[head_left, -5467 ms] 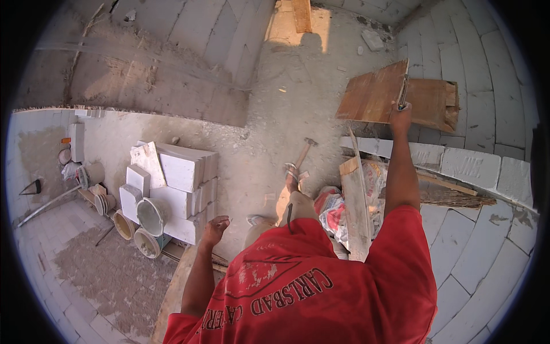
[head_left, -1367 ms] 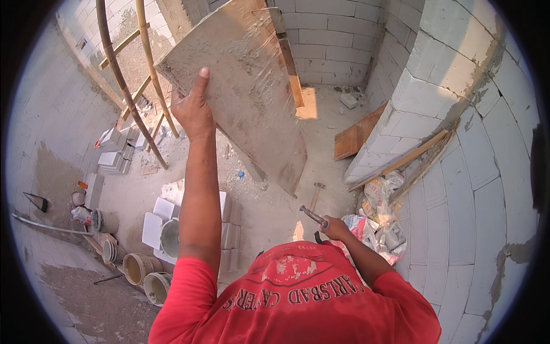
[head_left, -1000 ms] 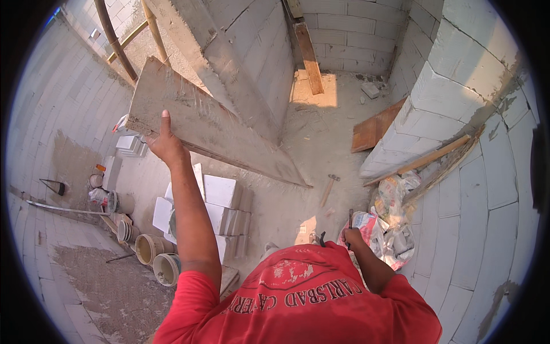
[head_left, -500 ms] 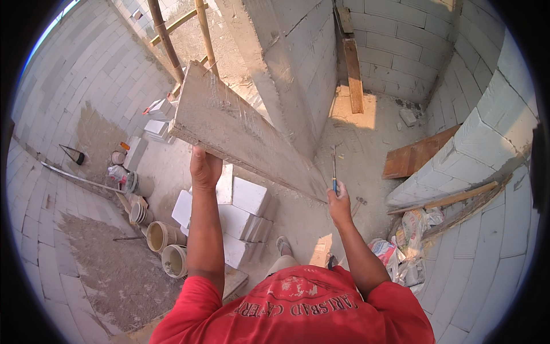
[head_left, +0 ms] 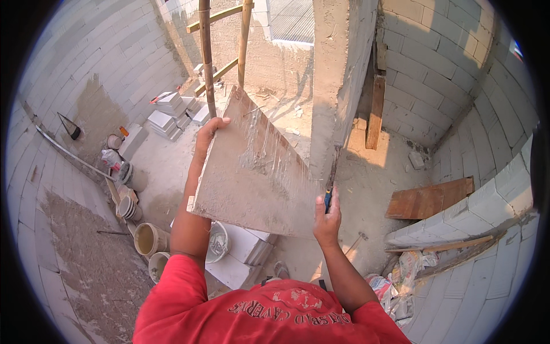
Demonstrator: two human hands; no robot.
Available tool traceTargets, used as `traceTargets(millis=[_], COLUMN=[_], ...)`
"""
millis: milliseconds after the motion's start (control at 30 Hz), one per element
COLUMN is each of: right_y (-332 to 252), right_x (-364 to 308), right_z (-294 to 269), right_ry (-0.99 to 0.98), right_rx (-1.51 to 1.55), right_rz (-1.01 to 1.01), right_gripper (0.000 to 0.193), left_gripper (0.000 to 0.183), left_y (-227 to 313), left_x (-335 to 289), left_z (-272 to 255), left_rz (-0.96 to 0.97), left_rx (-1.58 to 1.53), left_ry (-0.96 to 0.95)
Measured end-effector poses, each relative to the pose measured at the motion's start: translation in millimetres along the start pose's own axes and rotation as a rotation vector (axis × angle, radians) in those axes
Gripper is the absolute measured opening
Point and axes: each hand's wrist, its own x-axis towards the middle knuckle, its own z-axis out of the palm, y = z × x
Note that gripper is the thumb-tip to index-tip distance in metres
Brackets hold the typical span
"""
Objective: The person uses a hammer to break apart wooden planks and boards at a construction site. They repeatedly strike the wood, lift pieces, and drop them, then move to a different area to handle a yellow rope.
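so, nearest: right hand [head_left: 326, 221] clenched on a blue-handled tool [head_left: 328, 198], just by the board's lower edge. left hand [head_left: 206, 135] grips the mortar-caked board [head_left: 252, 166] at its left edge, held up tilted. below: white blocks [head_left: 243, 249], buckets [head_left: 146, 241]; farther, bamboo poles [head_left: 205, 51].

White blocks [head_left: 172, 112] stacked by two poles [head_left: 205, 54], buckets [head_left: 146, 239] below, a brown board [head_left: 429, 199] lying right

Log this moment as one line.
left hand: grips board edge | right hand: holds blue-handled tool | board: raised, tilted
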Motion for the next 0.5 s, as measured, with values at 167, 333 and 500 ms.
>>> traceTargets(millis=[167,333,500], right_y=[-71.7,-83.5,-89.4], right_x=[56.8,79.3,93.8], right_z=[72.9,102.2,97.6], right_ry=[-0.245,-0.450,-0.301], right_rx=[0.367,0.341,0.612], right_rz=[0.048,-0.150,0.213], right_gripper=[0.069,0.066,0.058], left_gripper=[0.060,0.060,0.059], left_y=[21.4,18.3,12.6], left_x=[-34.7,-36.0,-41.2], left_z=[6.4,-15.6,-35.8], left_rz=[0.076,0.093,0.105], left_rx=[0.177,0.233,0.361], left_ry=[0.041,0.169,0.359])
